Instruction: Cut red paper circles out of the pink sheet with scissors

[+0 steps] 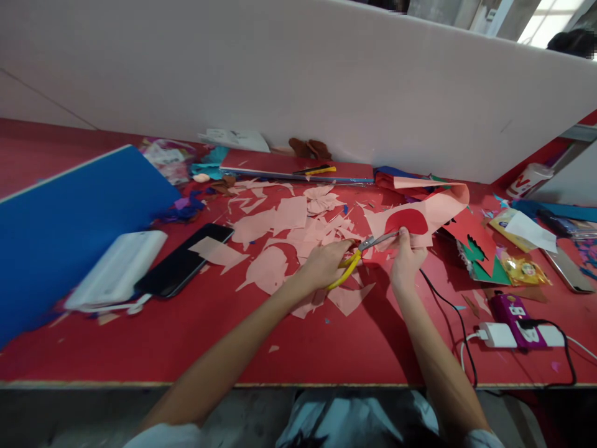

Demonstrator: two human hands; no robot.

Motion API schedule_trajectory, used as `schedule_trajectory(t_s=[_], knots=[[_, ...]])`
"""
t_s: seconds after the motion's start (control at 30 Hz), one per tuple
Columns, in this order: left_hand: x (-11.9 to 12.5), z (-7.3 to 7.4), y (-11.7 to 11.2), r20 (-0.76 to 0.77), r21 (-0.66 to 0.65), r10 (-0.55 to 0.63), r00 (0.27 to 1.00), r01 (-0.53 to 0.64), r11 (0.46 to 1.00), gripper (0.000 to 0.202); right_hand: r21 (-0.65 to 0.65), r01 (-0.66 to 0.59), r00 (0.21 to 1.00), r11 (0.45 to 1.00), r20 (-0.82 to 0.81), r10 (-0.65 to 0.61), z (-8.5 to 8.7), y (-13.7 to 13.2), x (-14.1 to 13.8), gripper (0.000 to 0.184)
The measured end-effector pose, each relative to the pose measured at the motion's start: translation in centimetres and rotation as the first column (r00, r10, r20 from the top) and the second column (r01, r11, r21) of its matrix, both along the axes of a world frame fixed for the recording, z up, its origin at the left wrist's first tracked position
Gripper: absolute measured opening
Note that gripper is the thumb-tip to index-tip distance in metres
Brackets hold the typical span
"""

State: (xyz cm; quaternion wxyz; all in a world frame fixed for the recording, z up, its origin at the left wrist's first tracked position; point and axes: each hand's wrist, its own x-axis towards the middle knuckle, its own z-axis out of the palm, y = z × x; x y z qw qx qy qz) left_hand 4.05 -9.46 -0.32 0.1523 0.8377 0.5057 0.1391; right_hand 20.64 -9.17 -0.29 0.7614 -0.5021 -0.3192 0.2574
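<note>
Two hands in view, both low over the desk, near its front edge. We see the left hand (326, 266) closed around yellow-handled scissors (347, 269), with the steel blades reaching right into the edge of a pink paper sheet (436, 208). The right hand (407, 260) pinches that sheet between thumb and fingers, just beside the blades. A red circle (407, 221) sits on the sheet, close above the right hand, and the sheet's far end curls up toward the back edge.

Pink paper scraps (284, 227) lie scattered left of the hands, mid-desk, with a few under the scissors. A black cable (448, 305) runs past the right wrist toward the front edge, near a white power adapter (497, 335) and a purple case (517, 320) at the front right. Red and green paper (480, 261) lies right of the sheet, and a yellow snack packet (522, 270) is just beyond it. Toward the left edge we note a black phone (184, 260), a white power bank (116, 270) and a blue board (69, 218). A white partition (280, 68) stands along the back edge of the red desk (140, 351).
</note>
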Motion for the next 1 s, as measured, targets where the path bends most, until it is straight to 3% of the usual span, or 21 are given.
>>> schedule_trajectory(t_s=[0.6, 1.0], knots=[[0.15, 0.27, -0.16, -0.017, -0.002, -0.004, 1.0, 0.004, 1.0, 0.032, -0.073, 0.008, 0.998, 0.997, -0.055, -0.012, -0.22, -0.16, -0.13, 0.03], [0.25, 0.21, -0.27, -0.009, 0.01, -0.014, 1.0, 0.014, 1.0, 0.026, -0.034, 0.055, 0.998, 0.998, -0.035, -0.056, -0.28, -0.36, -0.36, 0.032]])
